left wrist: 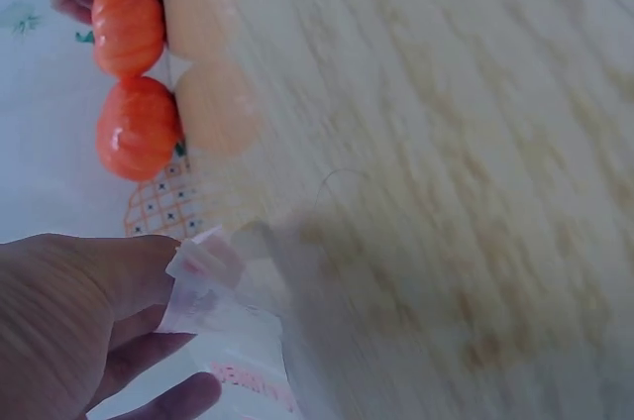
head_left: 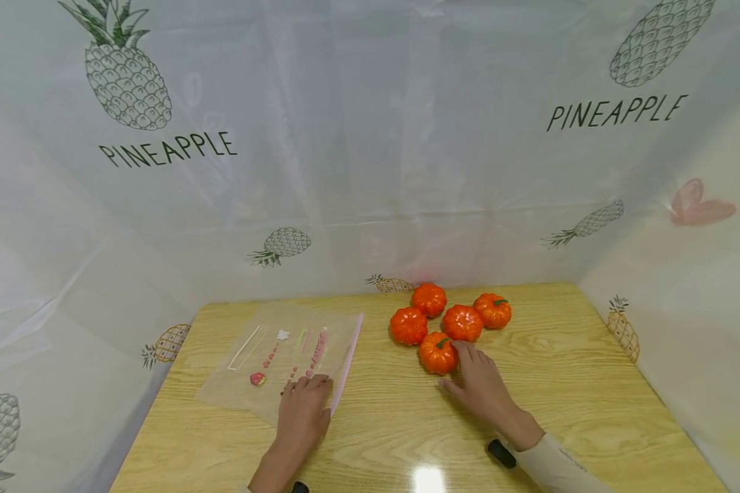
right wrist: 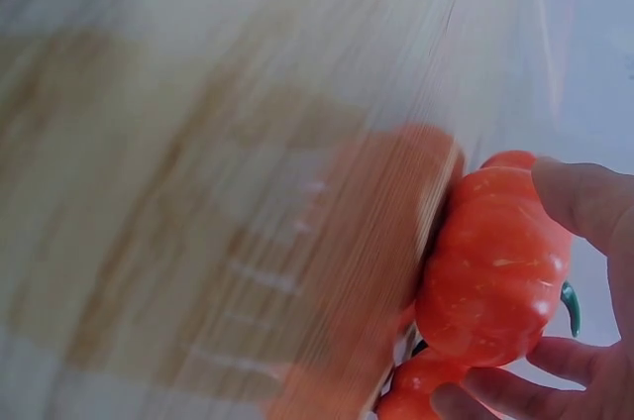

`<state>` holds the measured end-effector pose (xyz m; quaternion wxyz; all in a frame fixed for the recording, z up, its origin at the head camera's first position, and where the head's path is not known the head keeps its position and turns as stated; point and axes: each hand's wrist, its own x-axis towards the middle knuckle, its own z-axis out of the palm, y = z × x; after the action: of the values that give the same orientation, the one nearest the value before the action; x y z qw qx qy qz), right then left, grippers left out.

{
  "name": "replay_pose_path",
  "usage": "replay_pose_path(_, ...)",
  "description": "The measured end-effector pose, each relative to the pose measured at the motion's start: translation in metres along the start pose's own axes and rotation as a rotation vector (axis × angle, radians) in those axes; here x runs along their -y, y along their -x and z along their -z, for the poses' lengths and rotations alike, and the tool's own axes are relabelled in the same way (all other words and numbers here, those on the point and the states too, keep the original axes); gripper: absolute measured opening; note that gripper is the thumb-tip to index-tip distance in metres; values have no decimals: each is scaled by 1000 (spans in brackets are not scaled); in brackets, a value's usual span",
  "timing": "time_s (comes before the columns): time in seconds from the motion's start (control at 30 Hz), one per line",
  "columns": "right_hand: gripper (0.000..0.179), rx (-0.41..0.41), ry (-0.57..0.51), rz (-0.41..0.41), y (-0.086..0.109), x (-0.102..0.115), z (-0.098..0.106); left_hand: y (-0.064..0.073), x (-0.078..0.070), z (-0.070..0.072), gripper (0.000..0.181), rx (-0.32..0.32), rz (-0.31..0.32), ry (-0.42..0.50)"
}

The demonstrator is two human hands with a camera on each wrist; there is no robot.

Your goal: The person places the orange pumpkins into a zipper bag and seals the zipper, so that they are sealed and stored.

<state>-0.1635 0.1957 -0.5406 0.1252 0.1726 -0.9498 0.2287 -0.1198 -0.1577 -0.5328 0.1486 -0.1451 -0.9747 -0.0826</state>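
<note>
On the left of the table lies a clear plastic zip bag (head_left: 228,387) with a pink strip along its right edge and red printed decoration. My left hand (head_left: 303,411) is at the near end of that strip, pinching the bag's edge (left wrist: 203,286) between thumb and fingers. My right hand (head_left: 484,383) reaches the nearest small orange pumpkin (head_left: 436,355), which has a green stem. In the right wrist view, the thumb overlaps one side of this pumpkin (right wrist: 495,262), with the fingers spread at the other side.
Several more orange pumpkins cluster behind the nearest one, including a left one (head_left: 408,326), a back one (head_left: 428,300) and a right one (head_left: 493,311). White sheeting (head_left: 370,157) printed with pineapples hangs around the wooden table (head_left: 567,383) at the back and sides.
</note>
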Motion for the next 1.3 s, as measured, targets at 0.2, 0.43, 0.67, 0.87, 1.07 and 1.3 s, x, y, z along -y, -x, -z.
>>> replay_pose_path(0.2,77,-2,-20,-10,-2,2,0,-1,1,4,54,-85,4,22)
replay_pose_path(0.43,81,-29,-13,12,-4,3,-4,0,1,4,62,-75,20,9)
replay_pose_path(0.67,84,-33,-2,10,-6,5,-6,-1,0,5,67,-85,16,-8)
replay_pose_path(0.87,81,-23,-14,-8,-9,7,-7,0,-1,6,72,-98,9,-21)
replay_pose_path(1.07,77,-30,-44,-21,-11,8,-9,0,1,5,75,-108,16,-12)
replay_pose_path(1.3,81,-11,-65,-43,-14,10,-11,0,1,4,77,-129,12,-18)
